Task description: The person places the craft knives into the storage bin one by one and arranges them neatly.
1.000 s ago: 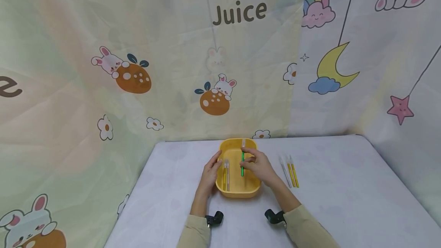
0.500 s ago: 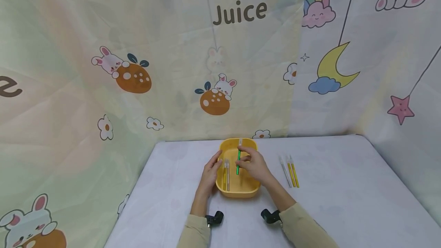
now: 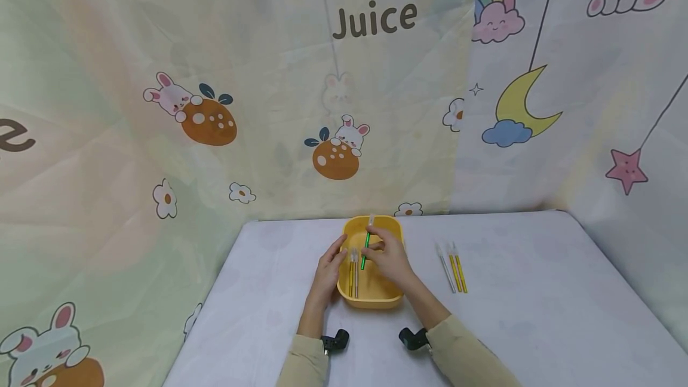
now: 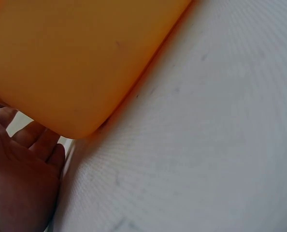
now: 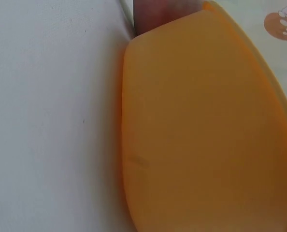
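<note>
Green pen (image 3: 366, 245): one, lower centre of the frame, pinched by the right hand (image 3: 391, 260) over the yellow tray (image 3: 372, 304). Left hand (image 3: 325, 269): gripped the tray's left side. Two pens (image 3: 352, 276): lay within, at left. Three more pens (image 3: 454, 272): lay on the surface (image 3: 537, 303), lower right.

A white tabletop (image 3: 516, 309), matte, faintly textured and rounded at its far corners, carries a yellow plastic tray (image 3: 371, 304) with rounded corners. Apart from it, to the right, lie one slim silver pen-like stick (image 3: 447, 273) and two slim yellow pen-like sticks (image 3: 454, 273), side by side.
</note>
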The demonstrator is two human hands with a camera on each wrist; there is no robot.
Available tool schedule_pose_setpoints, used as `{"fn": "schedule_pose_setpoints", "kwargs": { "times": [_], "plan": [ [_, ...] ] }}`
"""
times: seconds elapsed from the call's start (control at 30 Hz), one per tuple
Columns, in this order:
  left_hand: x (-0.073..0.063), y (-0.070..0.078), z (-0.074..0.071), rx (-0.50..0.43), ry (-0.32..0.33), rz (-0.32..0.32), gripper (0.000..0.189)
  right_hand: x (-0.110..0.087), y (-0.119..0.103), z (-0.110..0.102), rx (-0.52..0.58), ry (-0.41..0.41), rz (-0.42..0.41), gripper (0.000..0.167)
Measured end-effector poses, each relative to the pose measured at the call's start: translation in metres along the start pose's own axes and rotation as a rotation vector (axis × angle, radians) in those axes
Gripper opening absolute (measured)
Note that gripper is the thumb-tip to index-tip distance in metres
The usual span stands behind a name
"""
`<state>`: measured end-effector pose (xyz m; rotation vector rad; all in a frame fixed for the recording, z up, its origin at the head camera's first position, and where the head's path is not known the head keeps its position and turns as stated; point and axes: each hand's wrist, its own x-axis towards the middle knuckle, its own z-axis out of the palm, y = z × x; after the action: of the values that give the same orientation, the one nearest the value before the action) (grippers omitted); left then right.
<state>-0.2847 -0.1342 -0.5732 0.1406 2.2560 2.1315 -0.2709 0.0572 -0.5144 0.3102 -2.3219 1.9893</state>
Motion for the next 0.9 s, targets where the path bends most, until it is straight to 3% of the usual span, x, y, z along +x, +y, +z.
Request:
{"fn": "schedule_pose_setpoints", "kwargs": {
  "times": [0.23, 0.9],
  "plan": [
    [0.0014, -0.0015, -0.0002, 0.001, -0.002, -0.009, 0.044, 0.0017, 0.0033, 0.0067, 0.012, 0.017, -0.041, 0.057],
    [0.0004, 0.0006, -0.0004, -0.003, -0.003, -0.004, 0.044, -0.0003, 0.0060, 0.0080, -0.062, -0.025, 0.019, 0.057]
  ]
}}
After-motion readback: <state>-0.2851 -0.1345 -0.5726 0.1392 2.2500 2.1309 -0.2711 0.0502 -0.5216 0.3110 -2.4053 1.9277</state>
